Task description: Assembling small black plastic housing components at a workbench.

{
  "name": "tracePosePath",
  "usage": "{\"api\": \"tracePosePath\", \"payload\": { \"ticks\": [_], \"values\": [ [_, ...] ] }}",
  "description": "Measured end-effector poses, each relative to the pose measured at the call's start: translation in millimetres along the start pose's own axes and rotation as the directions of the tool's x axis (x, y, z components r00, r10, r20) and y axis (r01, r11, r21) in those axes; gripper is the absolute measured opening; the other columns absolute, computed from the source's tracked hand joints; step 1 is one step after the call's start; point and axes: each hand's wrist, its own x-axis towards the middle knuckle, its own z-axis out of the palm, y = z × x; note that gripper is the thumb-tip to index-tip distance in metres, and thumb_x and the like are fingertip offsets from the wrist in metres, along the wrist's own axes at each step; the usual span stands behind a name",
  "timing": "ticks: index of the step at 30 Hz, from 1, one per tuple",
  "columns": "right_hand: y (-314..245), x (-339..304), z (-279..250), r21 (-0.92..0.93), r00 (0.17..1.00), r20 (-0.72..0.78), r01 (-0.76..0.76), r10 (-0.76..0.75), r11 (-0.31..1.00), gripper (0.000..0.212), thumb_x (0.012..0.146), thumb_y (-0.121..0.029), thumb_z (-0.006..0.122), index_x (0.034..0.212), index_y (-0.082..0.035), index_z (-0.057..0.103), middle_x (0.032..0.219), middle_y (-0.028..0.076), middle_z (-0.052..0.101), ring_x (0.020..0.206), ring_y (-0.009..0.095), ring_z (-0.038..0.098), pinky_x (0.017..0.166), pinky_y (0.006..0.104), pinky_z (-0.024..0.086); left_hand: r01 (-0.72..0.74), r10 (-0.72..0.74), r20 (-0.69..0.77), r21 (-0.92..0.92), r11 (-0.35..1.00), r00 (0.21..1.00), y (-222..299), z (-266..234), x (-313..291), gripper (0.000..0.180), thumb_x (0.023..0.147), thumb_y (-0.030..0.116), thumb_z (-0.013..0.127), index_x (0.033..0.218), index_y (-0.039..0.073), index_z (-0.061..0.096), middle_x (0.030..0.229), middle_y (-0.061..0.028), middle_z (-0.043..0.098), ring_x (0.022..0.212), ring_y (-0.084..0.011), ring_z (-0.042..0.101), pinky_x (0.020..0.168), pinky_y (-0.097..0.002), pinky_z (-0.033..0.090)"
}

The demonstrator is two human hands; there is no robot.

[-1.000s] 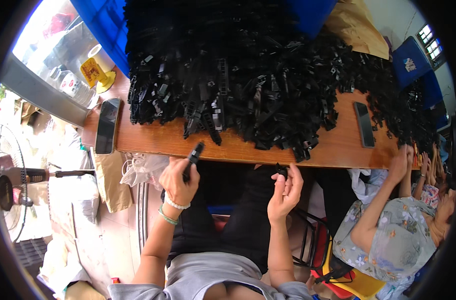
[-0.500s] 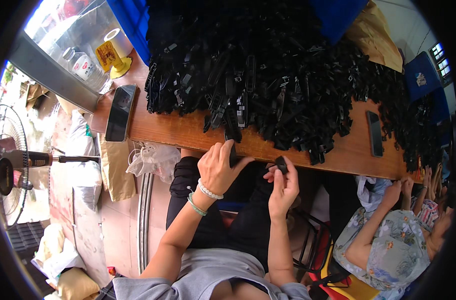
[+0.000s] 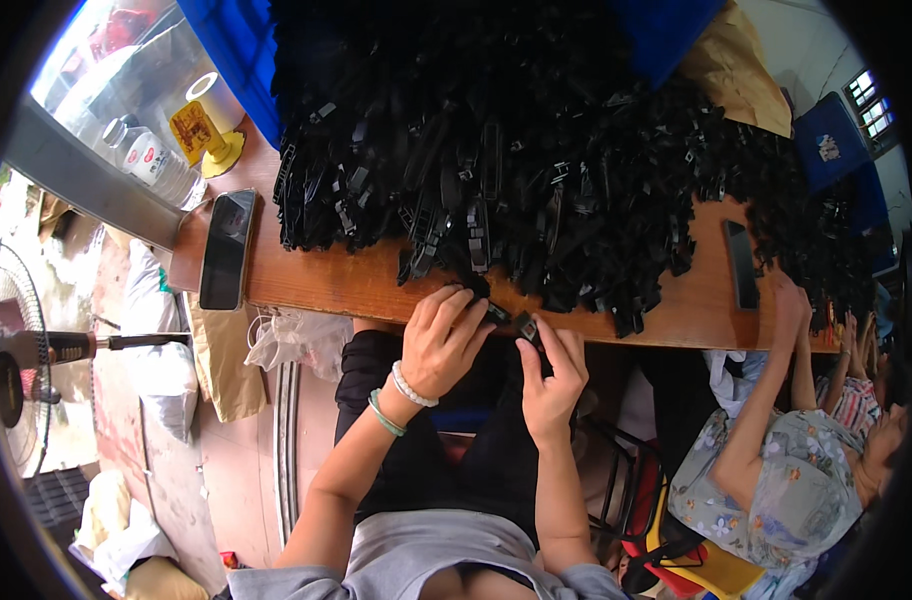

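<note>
My left hand (image 3: 436, 348), wearing a white bead bracelet and a pale green bangle, is closed on a narrow black strap-like piece (image 3: 496, 313) at the table's front edge. Between the thumb and fingers of my right hand (image 3: 553, 385) is a small black plastic block (image 3: 526, 326). The two parts are close together, facing each other, and whether they touch I cannot tell. Just beyond my hands spreads a large heap of black straps and plastic parts (image 3: 476, 160); some hang toward the edge by my left fingers.
A phone (image 3: 227, 250) lies left on the wooden table (image 3: 316, 281), by a plastic bottle (image 3: 156, 160), a yellow stand (image 3: 208, 140) and a white roll (image 3: 214, 100). Another phone (image 3: 741, 264) lies right. A co-worker (image 3: 776, 470) sits at right; a fan (image 3: 21, 360) stands left.
My right hand has moved a little left and turned, bringing the block up to the piece in my left hand. My left fingers have curled closer. The co-worker's hands have risen toward the heap.
</note>
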Motion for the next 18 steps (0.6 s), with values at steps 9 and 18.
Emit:
{"api": "tracePosePath", "payload": {
  "ticks": [9, 18],
  "values": [
    [-6.3, 16.1, -6.3, -0.006, 0.974, 0.206, -0.094, 0.094, 0.996, 0.029, 0.080, 0.001, 0.072, 0.108, 0.004, 0.068, 0.088, 0.011, 0.059, 0.083, 0.027, 0.056, 0.076, 0.0364, 0.045, 0.056, -0.058, -0.042, -0.051, 0.997, 0.997, -0.6, 2.3, -3.1, 0.032, 0.071, -0.009, 0.065, 0.103, -0.005, 0.066, 0.107, -0.0152, 0.066, 0.103, -0.0312, 0.064, 0.089, -0.0413, 0.052],
    [-17.3, 29.9, 11.3, -0.174, 0.975, 0.221, 0.012, 0.027, 0.985, 0.028, 0.075, 0.000, 0.075, 0.102, 0.003, 0.070, 0.093, 0.009, 0.057, 0.084, 0.027, 0.055, 0.072, 0.0379, 0.046, 0.006, -0.009, -0.027, -0.103, 0.995, 1.000, -8.2, 0.4, -0.9, 0.036, 0.068, -0.007, 0.063, 0.104, -0.003, 0.065, 0.107, -0.0151, 0.067, 0.100, -0.0309, 0.065, 0.086, -0.0404, 0.052]
  ]
}}
